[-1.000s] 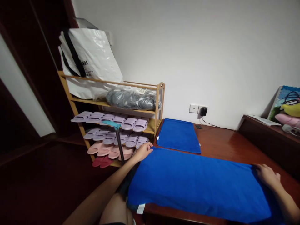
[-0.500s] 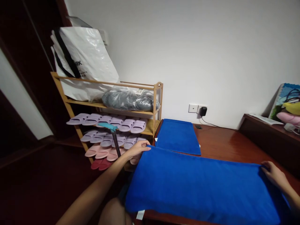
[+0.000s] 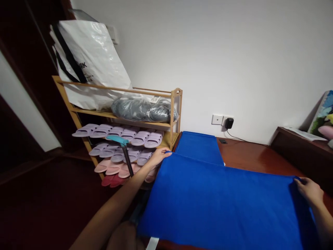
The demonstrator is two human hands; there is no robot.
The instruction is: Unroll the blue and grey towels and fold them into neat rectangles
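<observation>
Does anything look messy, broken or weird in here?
Nothing looks spilled or broken. One odd thing: a dark pole with a teal top slants in front of the slippers on the wooden rack, partly hiding some. The blue cloth looks undamaged.

Near cloth (image 3: 221, 205): lower centre to lower right, over the bench (image 3: 247, 156), hiding the near part of the far cloth
Far cloth (image 3: 199, 144): centre, on the bench, before the wall (image 3: 208, 52)
Left hand (image 3: 160, 156): centre, at the near cloth's far left corner
Right hand (image 3: 309, 190): right edge, at its far right corner
Rack (image 3: 172, 135): left, beside the bench
Bag (image 3: 91, 52): upper left, on the rack's top shelf
Bundle (image 3: 142, 108): right of the bag
Slippers (image 3: 140, 138): shelves below
Pole (image 3: 127, 156): before the slippers
</observation>
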